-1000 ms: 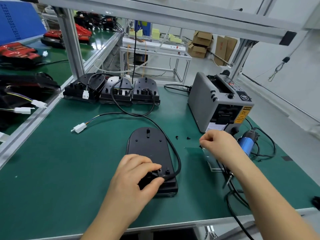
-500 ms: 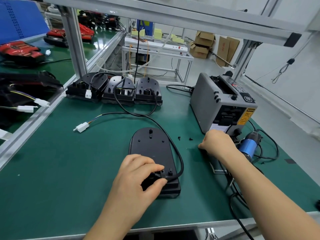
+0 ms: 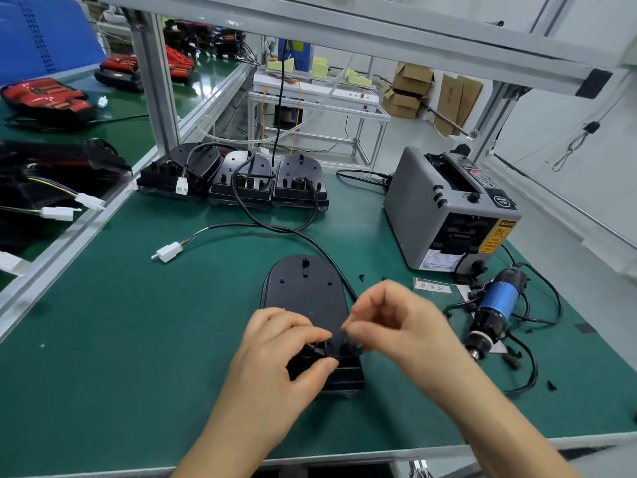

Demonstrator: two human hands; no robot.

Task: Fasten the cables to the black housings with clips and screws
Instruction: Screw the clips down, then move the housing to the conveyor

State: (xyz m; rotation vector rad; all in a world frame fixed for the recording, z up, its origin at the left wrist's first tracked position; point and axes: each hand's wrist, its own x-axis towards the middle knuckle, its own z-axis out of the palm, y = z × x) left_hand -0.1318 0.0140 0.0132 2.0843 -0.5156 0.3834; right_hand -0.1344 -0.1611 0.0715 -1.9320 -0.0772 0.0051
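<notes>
Black housing, near end hidden in left hand, right hand blurred

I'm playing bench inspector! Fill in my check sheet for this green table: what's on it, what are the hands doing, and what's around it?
Surface: green mat on a metal-framed bench.
Job's things: one housing lies in front; three housings sit in a row at the back; small black screws or clips lie loose.
Clutter: grey tape machine, blue screwdriver, paper slip.
Hands: left hand grips the front housing's near end; right hand is beside it with fingertips pinched, too blurred to tell what it holds.
Cables: cable runs from the front housing to a white plug; the screwdriver's cord loops at right.
Surroundings: boxes behind, red parts on the next bench.
</notes>
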